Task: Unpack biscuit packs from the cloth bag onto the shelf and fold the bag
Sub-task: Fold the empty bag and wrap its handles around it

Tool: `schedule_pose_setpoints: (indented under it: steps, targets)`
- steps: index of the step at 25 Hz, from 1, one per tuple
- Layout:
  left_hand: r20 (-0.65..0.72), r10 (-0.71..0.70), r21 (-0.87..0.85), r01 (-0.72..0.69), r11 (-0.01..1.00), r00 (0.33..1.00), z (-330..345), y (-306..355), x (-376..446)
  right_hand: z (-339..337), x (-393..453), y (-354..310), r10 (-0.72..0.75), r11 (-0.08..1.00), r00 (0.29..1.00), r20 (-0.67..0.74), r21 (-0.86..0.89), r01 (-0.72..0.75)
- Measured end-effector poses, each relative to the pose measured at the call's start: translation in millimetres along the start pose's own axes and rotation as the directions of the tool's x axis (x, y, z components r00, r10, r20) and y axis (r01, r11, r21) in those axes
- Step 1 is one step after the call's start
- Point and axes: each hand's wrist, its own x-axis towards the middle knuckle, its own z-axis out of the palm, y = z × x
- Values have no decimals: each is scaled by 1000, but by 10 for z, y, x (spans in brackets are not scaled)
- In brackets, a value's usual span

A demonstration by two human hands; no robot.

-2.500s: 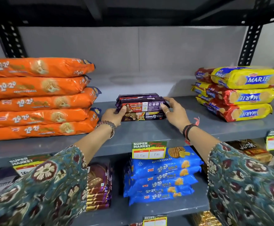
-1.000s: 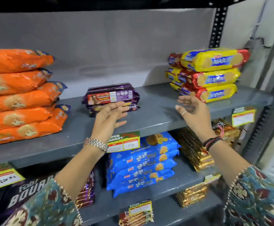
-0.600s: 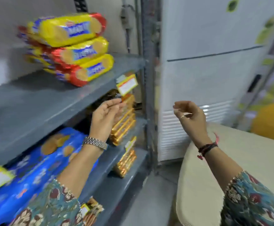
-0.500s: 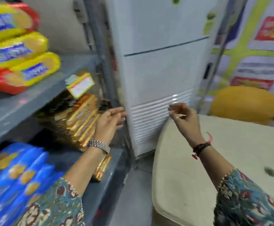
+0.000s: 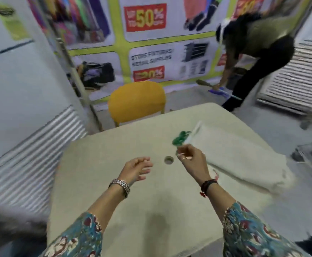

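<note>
The cream cloth bag point(image 5: 244, 156) lies flat on the right side of the cream table point(image 5: 133, 210), its mouth toward the far side. A green cord point(image 5: 181, 138) is bunched at that mouth. My right hand point(image 5: 191, 161) hovers at the bag's near-left edge with fingers half curled, fingertips just below the green cord and holding nothing that I can see. My left hand point(image 5: 137, 170) floats over the middle of the table, fingers apart and empty. The shelf and the biscuit packs are out of view.
A small round hole point(image 5: 168, 160) sits in the table between my hands. A yellow chair point(image 5: 136, 102) stands behind the table. A tall white louvred unit point(image 5: 17, 101) is at the left. A person point(image 5: 255, 43) bends over sweeping at the far right.
The view has swung right from the shelf to the table. Both hands left the purple biscuit packs on the shelf and now hang over the table, the right one by the bag.
</note>
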Motion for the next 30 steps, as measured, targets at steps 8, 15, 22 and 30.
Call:
schedule_pose_setpoints:
  steps: [8,15,22,30]
  targets:
    - [175,-412,-131,436,890,894,1622,-349,1604,-1296,198,1820,737,587,664,-124,603,-539]
    - [-20,-483,-340,448,827,875,2145,-642,2638,-1911,247,2845,929,151,365,-63,964,-217]
    - [-122,-494,-447,396,802,861,2316,-613,2974,-2095,387,3130,881,296,441,-173,928,-227]
    - [-264,-449,-678,167,716,854,1183,-671,2520,-1502,394,2784,886,288,459,-69,858,-426]
